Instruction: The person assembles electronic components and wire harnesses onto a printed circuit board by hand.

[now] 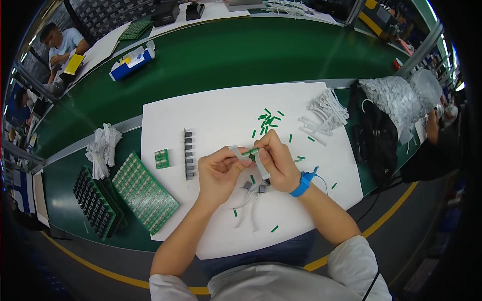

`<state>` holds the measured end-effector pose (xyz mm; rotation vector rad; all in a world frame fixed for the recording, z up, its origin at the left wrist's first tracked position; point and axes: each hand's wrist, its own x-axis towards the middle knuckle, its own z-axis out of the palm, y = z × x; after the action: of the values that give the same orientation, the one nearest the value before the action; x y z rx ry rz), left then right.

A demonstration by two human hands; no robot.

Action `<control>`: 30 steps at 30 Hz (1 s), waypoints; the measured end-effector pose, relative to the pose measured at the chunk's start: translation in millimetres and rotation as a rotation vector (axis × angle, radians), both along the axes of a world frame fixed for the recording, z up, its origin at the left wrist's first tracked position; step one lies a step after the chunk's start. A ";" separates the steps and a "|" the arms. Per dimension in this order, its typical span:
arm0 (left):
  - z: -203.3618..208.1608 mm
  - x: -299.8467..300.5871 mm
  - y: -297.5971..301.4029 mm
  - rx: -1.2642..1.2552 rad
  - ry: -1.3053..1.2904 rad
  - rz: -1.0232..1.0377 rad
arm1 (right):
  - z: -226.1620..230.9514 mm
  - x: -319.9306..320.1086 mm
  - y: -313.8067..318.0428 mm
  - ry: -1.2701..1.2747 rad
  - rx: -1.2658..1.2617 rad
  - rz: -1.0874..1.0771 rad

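One green piece (pixel 250 152) is pinched at frame centre by left hand (pixel 217 171) and right hand (pixel 281 164) fingers, apparently for steadiness.

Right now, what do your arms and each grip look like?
The left grip and right grip wear no gloves. Pale grey fabric sleeves end near the elbows. The right side wears a bright blue wristband with a thin blue cord.

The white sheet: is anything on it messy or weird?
A bit messy: small green strips lie loose at different angles on the white sheet, many bunched in its far half, others scattered toward its near edge. Nothing looks clearly broken.
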<state>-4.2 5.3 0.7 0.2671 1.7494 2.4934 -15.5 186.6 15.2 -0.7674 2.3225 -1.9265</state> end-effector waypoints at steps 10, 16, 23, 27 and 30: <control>-4.5 -12.0 -9.1 -0.024 0.003 -0.014 | -15.3 -7.7 -2.9 -0.215 -0.240 0.061; -5.1 -14.8 -8.9 -0.002 -0.049 -0.005 | -10.4 -12.3 -1.1 -0.027 -0.024 -0.051; -3.4 -10.5 -2.7 -0.256 0.017 0.059 | 3.3 -8.1 5.6 0.053 0.177 -0.122; -4.7 -17.0 -8.0 -0.326 -0.005 0.053 | 9.5 -8.4 4.0 0.091 0.223 -0.199; 4.7 -19.5 -17.4 -0.281 -0.004 0.036 | 16.5 -6.8 17.7 0.103 0.241 -0.217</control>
<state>-23.7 -12.1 5.5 0.2100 2.0875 2.2280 -22.3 204.3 31.7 -0.6287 2.7368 -1.6658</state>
